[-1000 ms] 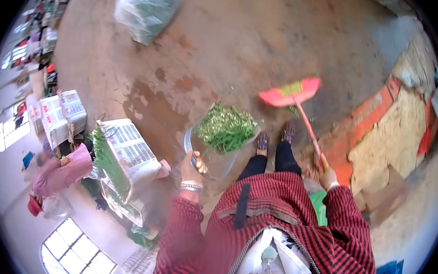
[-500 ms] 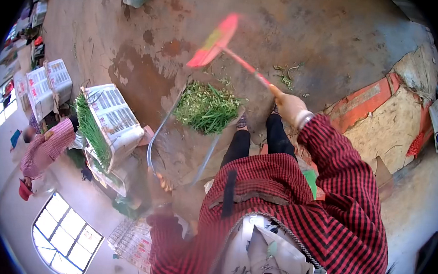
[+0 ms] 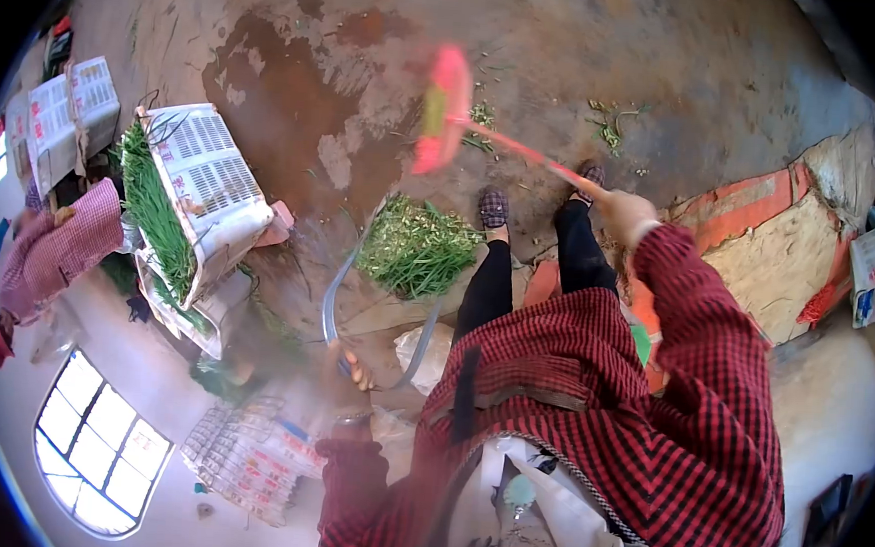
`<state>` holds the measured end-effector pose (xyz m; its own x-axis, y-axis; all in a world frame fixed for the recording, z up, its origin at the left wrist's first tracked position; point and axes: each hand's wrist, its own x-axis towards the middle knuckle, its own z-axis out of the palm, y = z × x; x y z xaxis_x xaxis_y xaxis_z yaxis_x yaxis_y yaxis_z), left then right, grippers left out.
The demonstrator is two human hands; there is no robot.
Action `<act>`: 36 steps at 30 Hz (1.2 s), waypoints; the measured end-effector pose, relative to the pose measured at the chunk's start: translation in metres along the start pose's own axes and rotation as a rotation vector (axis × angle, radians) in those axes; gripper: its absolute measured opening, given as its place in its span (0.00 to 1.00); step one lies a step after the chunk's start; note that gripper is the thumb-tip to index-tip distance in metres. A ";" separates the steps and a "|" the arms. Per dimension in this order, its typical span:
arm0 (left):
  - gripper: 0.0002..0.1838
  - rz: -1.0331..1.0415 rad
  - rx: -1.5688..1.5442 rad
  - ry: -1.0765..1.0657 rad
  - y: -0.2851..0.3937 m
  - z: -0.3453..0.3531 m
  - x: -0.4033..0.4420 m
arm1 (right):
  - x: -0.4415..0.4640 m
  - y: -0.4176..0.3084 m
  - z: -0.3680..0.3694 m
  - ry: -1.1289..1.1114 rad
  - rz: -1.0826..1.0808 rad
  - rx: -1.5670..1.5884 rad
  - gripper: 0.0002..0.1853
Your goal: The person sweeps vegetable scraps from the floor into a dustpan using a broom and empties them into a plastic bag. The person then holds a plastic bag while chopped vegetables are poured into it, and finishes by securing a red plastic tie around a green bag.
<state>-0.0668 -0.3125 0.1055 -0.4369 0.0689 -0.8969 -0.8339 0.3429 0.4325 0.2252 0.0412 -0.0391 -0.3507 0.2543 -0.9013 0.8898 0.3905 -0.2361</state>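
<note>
My right hand [image 3: 626, 217] is closed around the handle of a broom [image 3: 525, 151], with its blurred pink-red and yellow-green head [image 3: 443, 111] held out ahead of my feet. Low on the left, my left hand [image 3: 357, 369] has its fingers wrapped round a grey-blue curved loop handle [image 3: 332, 302]. Between the loop's two sides, just beyond my hand, is a heap of chopped green stalks [image 3: 419, 250]; whatever the heap rests on is mostly hidden. Loose trimmings [image 3: 482, 126] lie on the floor to the right of the broom head.
A white crate [image 3: 208, 174] packed with long green stalks [image 3: 156, 206] stands left, another wrapped bundle [image 3: 72, 111] behind it. A person in a checked top [image 3: 69, 241] is at far left. Orange-edged sacking [image 3: 771, 234] lies right. More scraps [image 3: 609, 124] lie beyond my right shoe [image 3: 591, 178].
The broom head has swung to a more upright angle in view and come nearer to me over the floor. The loop and green heap have shifted toward me. My view has tilted slightly.
</note>
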 end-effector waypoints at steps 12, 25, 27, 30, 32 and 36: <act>0.14 0.010 0.112 -0.148 0.021 0.061 0.067 | -0.133 0.123 0.027 0.182 0.414 -0.023 0.28; 0.17 0.130 0.550 -0.310 -0.001 0.247 0.112 | -0.028 0.162 0.070 0.624 0.452 0.539 0.25; 0.17 0.149 0.624 -0.330 -0.002 0.266 0.118 | -0.027 0.147 0.092 0.614 0.464 0.628 0.27; 0.18 0.169 0.718 -0.359 -0.008 0.288 0.125 | -0.066 0.122 0.140 0.476 0.520 0.838 0.27; 0.18 0.138 0.767 -0.348 -0.013 0.309 0.127 | -0.098 0.115 0.165 0.414 0.543 0.862 0.26; 0.18 0.193 0.888 -0.333 -0.025 0.328 0.131 | -0.149 0.101 0.180 0.281 0.603 0.889 0.26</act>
<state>0.0077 -0.0046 -0.0531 -0.3079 0.4136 -0.8568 -0.1389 0.8714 0.4706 0.4201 -0.1166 0.0058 0.2569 0.4240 -0.8685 0.7897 -0.6101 -0.0643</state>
